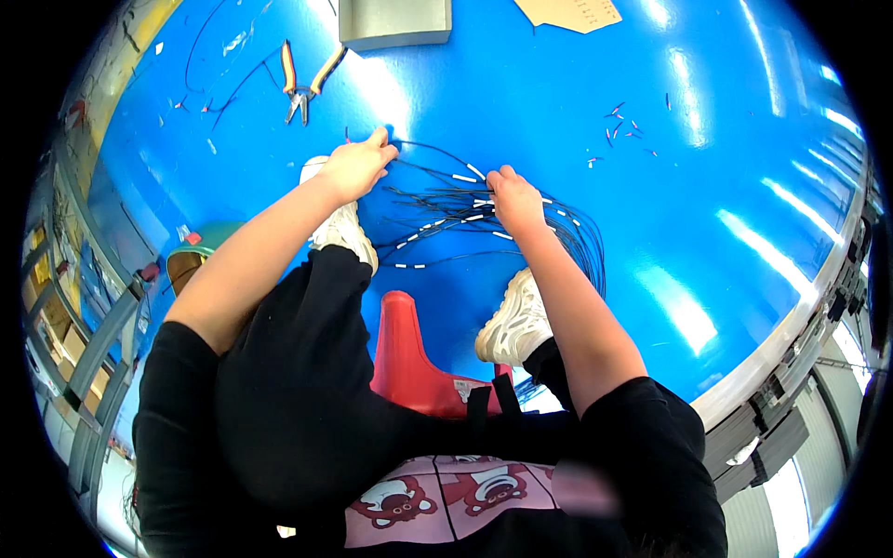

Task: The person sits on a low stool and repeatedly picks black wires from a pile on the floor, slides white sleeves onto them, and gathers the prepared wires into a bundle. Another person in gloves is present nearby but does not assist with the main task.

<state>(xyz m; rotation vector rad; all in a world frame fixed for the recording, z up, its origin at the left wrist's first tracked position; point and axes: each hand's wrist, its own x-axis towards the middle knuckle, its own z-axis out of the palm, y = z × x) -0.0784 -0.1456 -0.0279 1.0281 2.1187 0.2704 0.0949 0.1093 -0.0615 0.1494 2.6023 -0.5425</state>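
A bundle of thin black wires [593, 244] with white marker sleeves lies on the blue floor between my shoes, curving round on the right. My left hand [355, 167] is pinched on the ends of one or two of these wires, off to the left of the bundle. Over the bundle's upper middle, my right hand [516, 200] has its fingers closed on wires; how many it holds is hidden. Two wires with white sleeves run between both hands. Beyond my left hand rests a pair of wire strippers [297, 98] with orange-yellow handles, jaws toward me.
A grey box [395, 39] stands at the far middle, with a piece of cardboard [569, 13] to its right. Short wire offcuts [616, 128] lie scattered at right. A red plastic stool [398, 358] is below me, a green bin [212, 240] at left, beside a metal rack [104, 358].
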